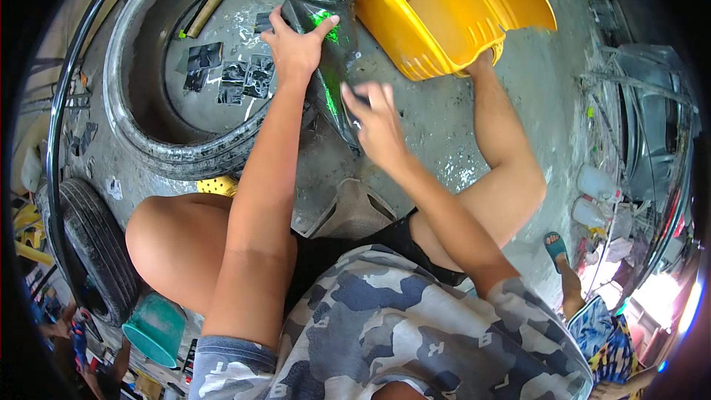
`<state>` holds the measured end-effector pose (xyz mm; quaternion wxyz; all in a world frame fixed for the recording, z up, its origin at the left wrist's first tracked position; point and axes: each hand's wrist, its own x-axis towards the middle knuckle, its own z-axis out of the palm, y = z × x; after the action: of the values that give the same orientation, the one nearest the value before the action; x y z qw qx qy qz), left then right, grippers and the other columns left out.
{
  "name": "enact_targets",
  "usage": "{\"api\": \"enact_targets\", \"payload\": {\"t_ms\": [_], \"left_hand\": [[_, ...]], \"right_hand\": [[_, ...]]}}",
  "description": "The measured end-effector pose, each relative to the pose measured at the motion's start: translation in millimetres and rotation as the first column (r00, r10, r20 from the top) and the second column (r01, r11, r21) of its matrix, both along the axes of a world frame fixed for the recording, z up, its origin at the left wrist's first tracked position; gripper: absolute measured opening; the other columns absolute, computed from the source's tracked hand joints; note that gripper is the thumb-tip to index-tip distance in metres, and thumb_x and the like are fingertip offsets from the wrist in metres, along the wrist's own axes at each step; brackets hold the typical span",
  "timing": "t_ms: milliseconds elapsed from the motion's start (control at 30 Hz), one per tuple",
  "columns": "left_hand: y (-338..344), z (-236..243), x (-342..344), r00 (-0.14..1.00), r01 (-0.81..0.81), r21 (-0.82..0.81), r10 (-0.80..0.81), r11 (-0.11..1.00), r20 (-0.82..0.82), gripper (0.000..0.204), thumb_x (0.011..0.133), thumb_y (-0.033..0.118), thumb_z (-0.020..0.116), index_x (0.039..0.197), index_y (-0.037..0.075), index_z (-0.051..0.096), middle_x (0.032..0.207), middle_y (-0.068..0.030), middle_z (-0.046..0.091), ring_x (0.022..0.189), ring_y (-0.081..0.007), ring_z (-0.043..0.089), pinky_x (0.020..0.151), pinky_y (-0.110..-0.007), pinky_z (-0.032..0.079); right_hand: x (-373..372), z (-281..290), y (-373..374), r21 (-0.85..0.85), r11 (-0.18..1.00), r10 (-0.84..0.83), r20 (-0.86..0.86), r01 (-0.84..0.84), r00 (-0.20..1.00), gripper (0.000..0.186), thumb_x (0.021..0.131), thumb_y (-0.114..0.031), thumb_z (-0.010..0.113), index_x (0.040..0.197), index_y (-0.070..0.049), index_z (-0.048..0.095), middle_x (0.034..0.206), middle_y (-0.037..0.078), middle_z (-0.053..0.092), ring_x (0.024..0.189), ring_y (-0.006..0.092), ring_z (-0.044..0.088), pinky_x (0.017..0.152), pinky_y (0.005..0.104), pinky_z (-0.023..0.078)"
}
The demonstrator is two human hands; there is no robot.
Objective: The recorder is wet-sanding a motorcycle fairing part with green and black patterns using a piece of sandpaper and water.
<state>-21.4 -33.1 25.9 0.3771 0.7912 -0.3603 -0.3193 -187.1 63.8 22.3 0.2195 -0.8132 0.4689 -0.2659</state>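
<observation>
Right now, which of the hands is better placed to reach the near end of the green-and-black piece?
Probably the right hand: it is already beside that end. The left hand lies spread across the green-and-black piece farther up.

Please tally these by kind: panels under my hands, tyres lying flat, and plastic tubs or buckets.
Glossy black, green-splashed panel: 1
Large grey-black rubber tyre lying flat: 1
Yellow plastic tub: 1
Teal-green plastic bucket: 1
Total: 4

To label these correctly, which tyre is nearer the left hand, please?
The upper tyre, lying flat beside the left hand; the lower tyre is farther off.
</observation>
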Motion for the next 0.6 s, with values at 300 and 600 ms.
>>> {"api": "enact_targets", "payload": {"t_ms": [300,600], "left_hand": [[1.9,-2.0,0.5,1.0,-0.01,0.022,0.01,1.0,0.019,0.114,0.062,0.057,0.082,0.146,0.005,0.025,0.136,-0.0322,0.032,0.125,-0.0452,0.042,0.106,-0.046,0.035],[0.7,-1.3,1.4,0.999,-0.004,0.013,0.003,1.0,0.046,0.111,0.063,0.052,0.084,0.145,0.005,0.026,0.134,-0.0363,0.031,0.121,-0.0488,0.045,0.105,-0.047,0.037]], "right_hand": [[-5.5,2.0,15.7,-0.005,1.0,0.017,-0.005,-0.017,1.0,0.062,0.068,0.014,0.049,0.126,-0.007,0.06,0.107,0.016,0.052,0.102,0.0338,0.047,0.088,0.0417,0.044],[-1.5,-12.6,-16.8,-0.136,0.99,-0.07,-0.176,0.046,0.982,0.062,0.071,0.008,0.056,0.13,-0.009,0.057,0.109,0.013,0.053,0.103,0.0307,0.048,0.086,0.0411,0.041]]}}
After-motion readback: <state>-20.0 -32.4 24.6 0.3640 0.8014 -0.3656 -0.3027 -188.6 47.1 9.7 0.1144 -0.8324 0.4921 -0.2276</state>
